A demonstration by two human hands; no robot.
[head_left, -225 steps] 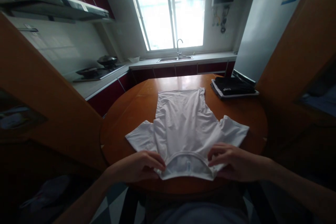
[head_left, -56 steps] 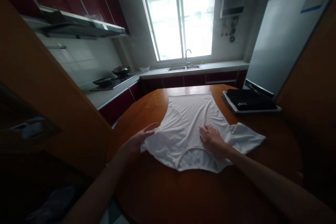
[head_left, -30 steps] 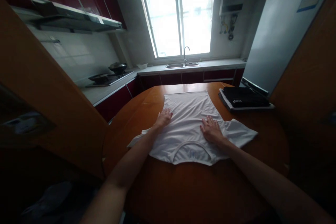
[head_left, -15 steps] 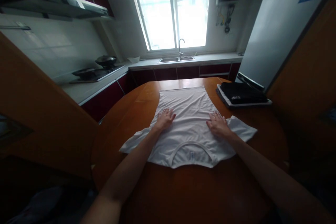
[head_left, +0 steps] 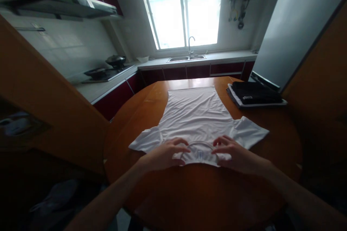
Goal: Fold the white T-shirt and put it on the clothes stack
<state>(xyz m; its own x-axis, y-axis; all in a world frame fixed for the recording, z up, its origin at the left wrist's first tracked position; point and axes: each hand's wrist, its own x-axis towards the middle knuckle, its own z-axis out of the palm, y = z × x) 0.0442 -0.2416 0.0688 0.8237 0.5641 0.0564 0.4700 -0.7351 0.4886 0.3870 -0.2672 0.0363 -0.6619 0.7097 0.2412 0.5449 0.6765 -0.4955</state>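
A white T-shirt point(head_left: 195, 112) lies spread on a round wooden table point(head_left: 200, 191), its hem at the far side and its collar towards me. Both short sleeves point outwards, and soft wrinkles run over the body. At the left side of the neckline is my left hand point(head_left: 168, 153), its fingers apart and the thumb low near the collar edge. My right hand point(head_left: 234, 153) is on the opposite side of the neckline, fingers curved and apart from the thumb. Between the hands a small label shows inside the collar. I see no cloth pinched in either hand.
A stack of folded clothes point(head_left: 256, 95), black on top, sits on the table's right side. Beyond are a counter with a sink point(head_left: 187, 58), a stove with a pan point(head_left: 116, 60), and a fridge point(head_left: 298, 29) at right.
Both hands have moved from the shirt's middle towards me, to the two sides of its neckline. The shirt stays spread out. The view has shifted slightly.
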